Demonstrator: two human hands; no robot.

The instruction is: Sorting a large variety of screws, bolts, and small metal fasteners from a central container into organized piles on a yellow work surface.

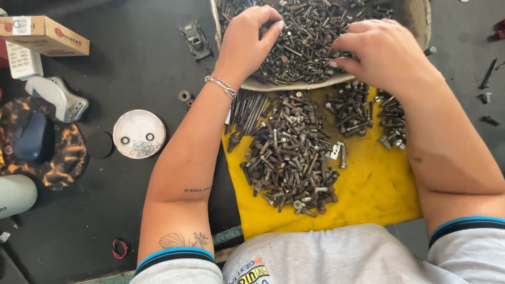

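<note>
My left hand and my right hand both reach into a shallow tray heaped with dark mixed bolts and screws at the top of the view. Fingers of both hands dig into the heap; whether either pinches a single bolt is hidden. Below the tray lies a yellow mat with sorted piles: a big heap of short bolts, a row of long thin bolts, and two smaller piles under my right forearm.
On the dark bench left of the mat stand a white lid with washers, a cardboard box, a computer mouse on a patterned pad, a small metal bracket and loose bolts at far right.
</note>
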